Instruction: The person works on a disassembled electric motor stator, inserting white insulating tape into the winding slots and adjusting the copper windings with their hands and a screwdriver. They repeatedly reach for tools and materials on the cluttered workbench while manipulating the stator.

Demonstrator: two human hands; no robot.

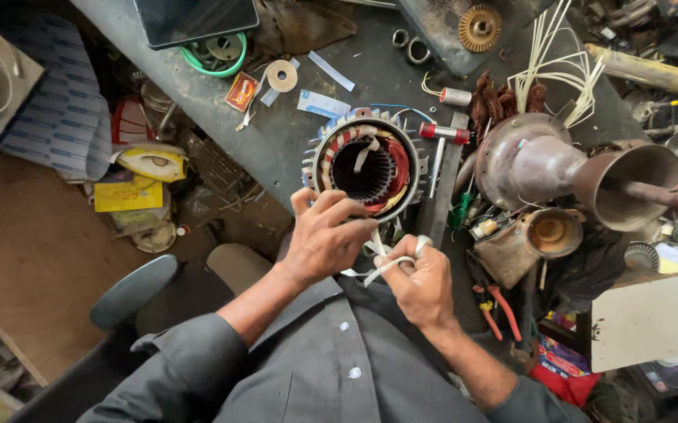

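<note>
Both hands are working a white tape (386,262): the right hand (421,282) is pinching it with fingers closed, the left hand (325,235) is curling loosely over it. Just beyond the fingertips the motor stator (364,163) is resting on the bench (276,133). The tape is at risk of slipping or snagging on the red windings (398,168) if tension drops.

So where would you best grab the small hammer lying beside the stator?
Probably by the dark handle of the hammer, coming from above at its near end. It lies flat, red-and-silver head away from the person, close beside the stator, so the stator side is crowded.
</note>
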